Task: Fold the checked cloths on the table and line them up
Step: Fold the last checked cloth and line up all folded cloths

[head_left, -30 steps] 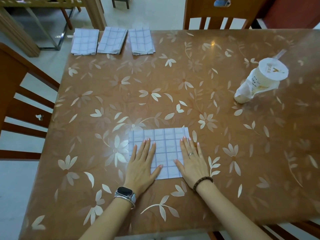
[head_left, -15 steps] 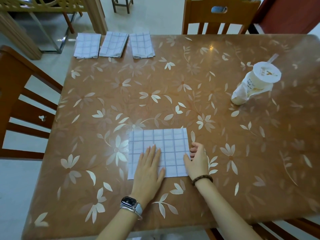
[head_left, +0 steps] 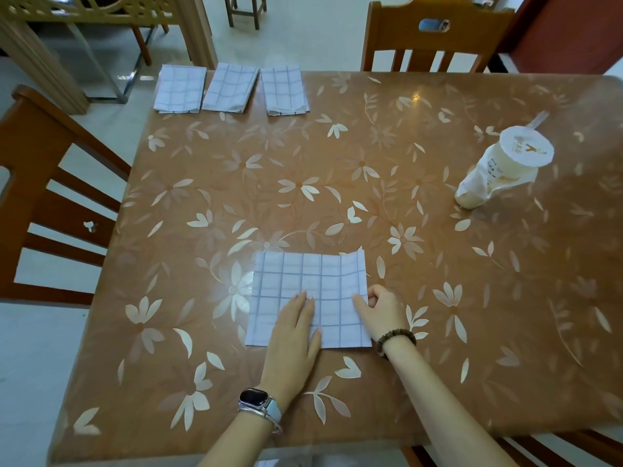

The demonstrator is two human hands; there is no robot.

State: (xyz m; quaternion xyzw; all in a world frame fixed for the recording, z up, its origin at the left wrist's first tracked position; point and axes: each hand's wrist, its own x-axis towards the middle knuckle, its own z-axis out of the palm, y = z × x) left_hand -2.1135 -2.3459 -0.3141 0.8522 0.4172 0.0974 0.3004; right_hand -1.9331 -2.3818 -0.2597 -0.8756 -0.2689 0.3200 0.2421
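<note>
A white cloth with blue checks (head_left: pixel 296 278), folded to a rough square, lies on the table near its front edge. My left hand (head_left: pixel 293 335) presses flat on the cloth's lower middle, fingers straight. At the cloth's right edge my right hand (head_left: pixel 382 310) pinches the fabric with curled fingers. Three folded checked cloths stand in a row at the far left corner: the left one (head_left: pixel 179 89), the middle one (head_left: pixel 231 87) and the right one (head_left: pixel 284 91).
The brown table (head_left: pixel 438 298) has a glossy cover with a pale flower pattern. A sealed drink cup in a plastic bag (head_left: pixel 502 171) stands at the right. Wooden chairs stand at the left (head_left: pixel 43 203) and at the far side (head_left: pixel 435 38).
My right hand has slid off the cloth's top to its right edge and curled onto it. My left hand has stayed flat, shifting toward the cloth's middle.
</note>
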